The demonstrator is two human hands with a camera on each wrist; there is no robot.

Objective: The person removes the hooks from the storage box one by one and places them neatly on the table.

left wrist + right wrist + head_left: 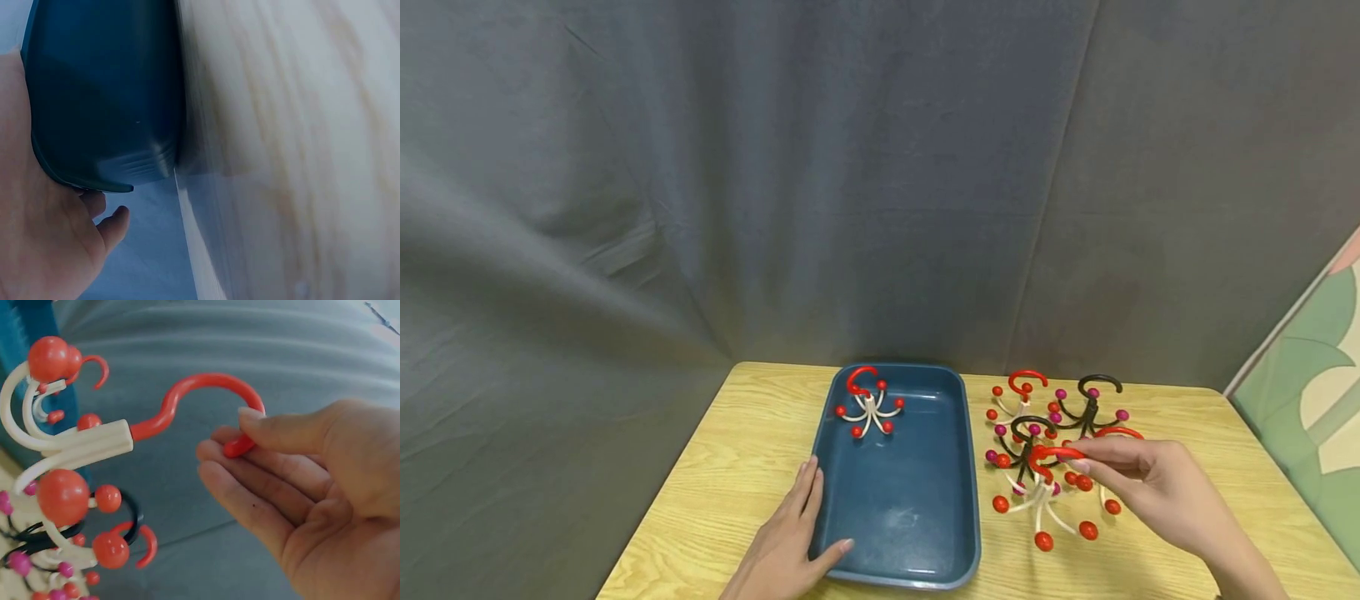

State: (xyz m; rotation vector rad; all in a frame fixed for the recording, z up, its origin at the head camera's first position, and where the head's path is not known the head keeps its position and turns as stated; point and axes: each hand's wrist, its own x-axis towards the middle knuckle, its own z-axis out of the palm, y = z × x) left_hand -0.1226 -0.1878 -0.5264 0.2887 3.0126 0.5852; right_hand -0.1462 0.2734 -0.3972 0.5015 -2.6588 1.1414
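My right hand [1150, 492] pinches the red hook end of a claw-shaped hanger [1043, 492] between thumb and fingers. White arms tipped with red balls spread from its stem; in the right wrist view the hanger's white stem [94, 440] points left, away from the fingertips. My left hand [790, 533] rests at the left edge of a dark blue tray [972, 500], fingers straight along the side and thumb at the near corner. Inside the tray, near its far left corner, sits another red-and-white hanger [869, 407].
Right of the tray, on the wooden table [700, 483], several similar hangers crowd together: a black one with magenta balls [1088, 412], another black hook [1033, 421] and a red-hooked white one [1025, 404]. A grey curtain [880, 183] hangs behind the table.
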